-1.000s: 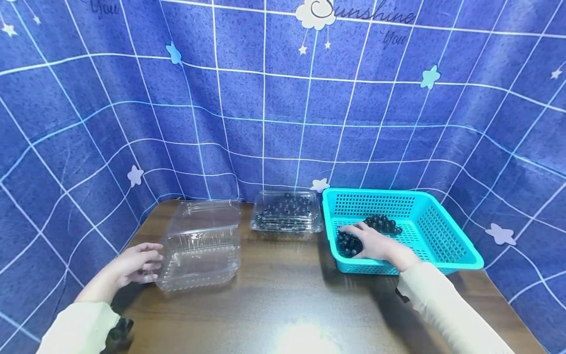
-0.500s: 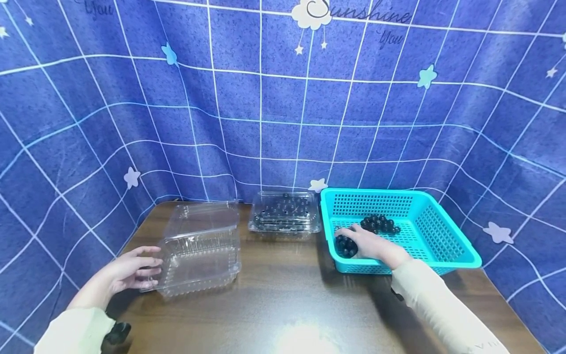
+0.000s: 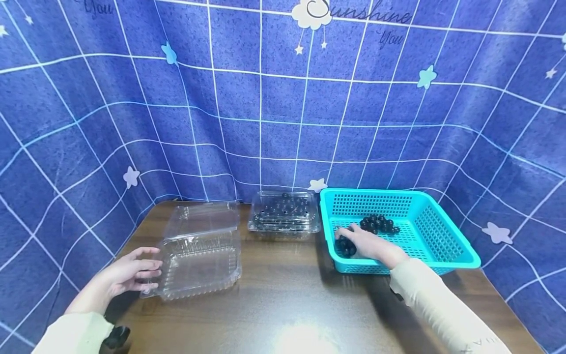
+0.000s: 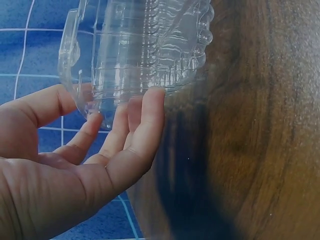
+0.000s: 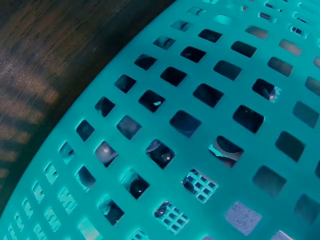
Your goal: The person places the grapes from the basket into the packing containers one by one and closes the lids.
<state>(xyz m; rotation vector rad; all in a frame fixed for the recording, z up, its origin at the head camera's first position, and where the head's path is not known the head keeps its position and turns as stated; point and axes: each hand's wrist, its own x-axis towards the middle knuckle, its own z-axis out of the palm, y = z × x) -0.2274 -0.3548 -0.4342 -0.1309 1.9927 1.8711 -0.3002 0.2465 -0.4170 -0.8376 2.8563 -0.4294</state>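
At the left of the table, my left hand (image 3: 132, 273) grips the near-left edge of a clear plastic clamshell box (image 3: 201, 268), whose lid (image 3: 203, 216) stands open toward the back. In the left wrist view the thumb and fingers (image 4: 152, 115) meet at the box's rim and corner. My right hand (image 3: 367, 243) reaches into the turquoise basket (image 3: 442, 260), fingers curled over a bunch of dark grapes (image 3: 346, 247) at its left side. Another dark bunch of grapes (image 3: 379, 224) lies behind that hand. The right wrist view shows mostly basket wall (image 5: 200, 125), which hides the hand's grip.
A closed clear box (image 3: 285, 212) of dark fruit stands at the back middle, between the open box and the basket. The brown wooden table (image 3: 274, 290) ends against a blue checked curtain (image 3: 283, 98) at the back and sides.
The clamshell's base has tipped so more of its inside faces me, the left hand moving slightly down with it. My right fingers have closed further round the near grapes.
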